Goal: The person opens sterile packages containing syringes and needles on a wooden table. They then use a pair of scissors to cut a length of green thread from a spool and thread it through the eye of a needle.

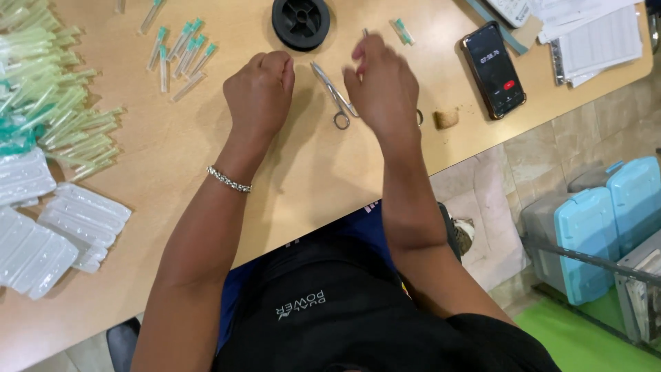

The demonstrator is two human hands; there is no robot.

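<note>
My left hand [260, 93] rests on the wooden table [206, 158] with its fingers curled under; I cannot see anything in it. My right hand [382, 86] hovers just right of it, fingers pinched together around a thin grey stick whose tip shows above the fingertips. Steel scissors [334, 96] lie flat on the table between the two hands, partly hidden under my right hand. A black round spool [300, 22] sits beyond the hands.
Several green-capped clear tubes [180, 52] lie far left, with a big heap [48, 103] at the left edge. Clear plastic trays [62, 220] are stacked near left. A phone [493, 69], papers [592, 34] and a small brown lump [446, 118] lie right. Blue-lidded boxes [592, 227] stand on the floor.
</note>
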